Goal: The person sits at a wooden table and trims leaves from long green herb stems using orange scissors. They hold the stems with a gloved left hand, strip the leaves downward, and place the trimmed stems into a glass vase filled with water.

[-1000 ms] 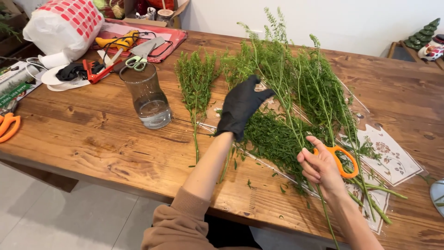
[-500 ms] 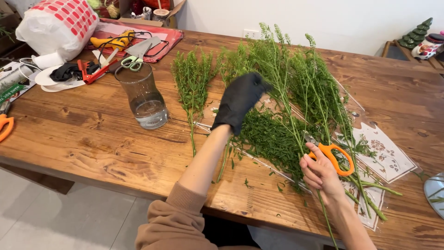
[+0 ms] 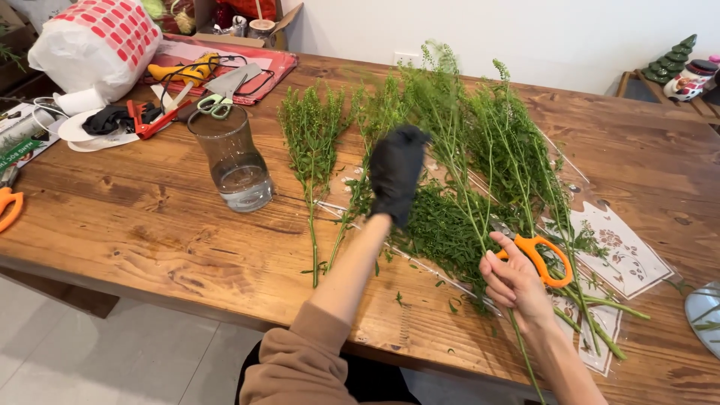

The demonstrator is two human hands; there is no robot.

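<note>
Two hands over a spread of green stems on the wooden table [image 3: 135,225]. Left hand [image 3: 396,174], in a black glove, hangs over the middle of the pile of cut greenery [image 3: 442,225], fingers curled downward and blurred; whether it pinches a stem or only brushes the tops, I cannot tell. Right hand [image 3: 516,281], bare, sits low at the near edge of the pile, fingers bent around the orange-handled scissors [image 3: 541,257], with a thin stem running down past the wrist toward the table's near edge. Tall leafy stems [image 3: 517,150] fan out from that hand toward the far side of the table. One separate sprig [image 3: 312,150] lies on its own to the left of the glove, tips pointing away, cut end toward the person. Beside it, further left, a clear glass vase [image 3: 232,161] stands upright with a little water in the bottom. Under the greenery, a clear wrapper with a printed floral pattern [image 3: 622,255] lies flat. Far left corner: a white bag with red checks [image 3: 94,45], a second pair of scissors [image 3: 219,94] on a red tray, and red-handled pliers [image 3: 150,120].
</note>
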